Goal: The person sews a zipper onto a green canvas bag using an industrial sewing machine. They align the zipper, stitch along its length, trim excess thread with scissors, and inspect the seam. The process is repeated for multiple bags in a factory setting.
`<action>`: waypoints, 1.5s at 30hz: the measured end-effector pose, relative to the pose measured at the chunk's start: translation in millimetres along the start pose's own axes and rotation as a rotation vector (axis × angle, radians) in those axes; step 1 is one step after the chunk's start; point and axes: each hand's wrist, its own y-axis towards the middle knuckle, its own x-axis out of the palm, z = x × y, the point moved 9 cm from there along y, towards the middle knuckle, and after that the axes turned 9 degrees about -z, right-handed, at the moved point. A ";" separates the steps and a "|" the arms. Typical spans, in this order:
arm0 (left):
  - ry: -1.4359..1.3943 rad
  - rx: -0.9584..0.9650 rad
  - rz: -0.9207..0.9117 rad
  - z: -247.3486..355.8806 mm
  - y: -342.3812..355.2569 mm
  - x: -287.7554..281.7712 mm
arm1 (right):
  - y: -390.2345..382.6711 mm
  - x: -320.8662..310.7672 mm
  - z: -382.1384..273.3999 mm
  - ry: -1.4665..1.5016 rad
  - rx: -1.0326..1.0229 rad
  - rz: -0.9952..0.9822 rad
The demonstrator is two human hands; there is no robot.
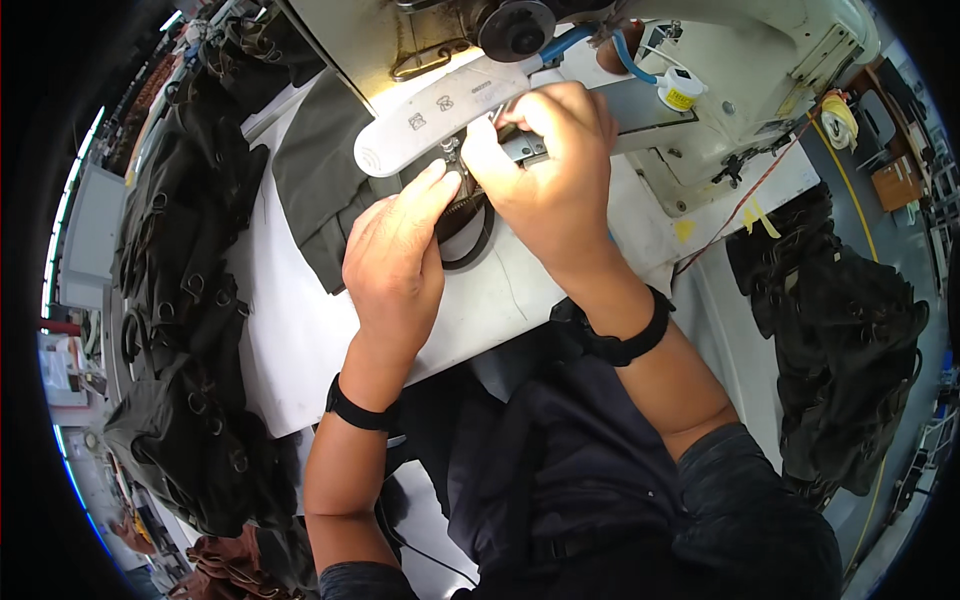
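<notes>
The sewing machine (455,105) has a pale rounded guard and a metal needle area beneath it. My left hand (392,245) lies at the dark fabric piece (325,180), with its fingertips together beside the presser foot (450,150). Its fingers cover the part of the fabric they press on. To the right of the foot, my right hand (550,165) is closed in a pinch close under the guard. Whatever is between its thumb and forefinger is too small and too hidden to name. A dark curved strap (478,245) loops below the needle area onto the white table (480,300).
Dark bags with metal rings (185,300) are heaped along the left. More dark bags (845,340) hang or lie on the right. A white round container with a yellow label (682,90) stands on the machine bed, near a blue hose (625,55). Reddish-brown fabric (235,565) lies lower left.
</notes>
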 end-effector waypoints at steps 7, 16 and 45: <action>-0.046 -0.029 -0.003 -4.4 -1.5 -0.5 | -9.7 6.9 1.5 -0.162 -0.034 0.056; -0.051 -0.043 0.012 -8.3 -1.6 -0.7 | -4.6 2.0 7.1 -0.145 -0.056 -0.029; 0.066 0.040 -0.017 10.2 4.9 -4.7 | -57.0 22.9 21.3 0.743 0.583 -0.042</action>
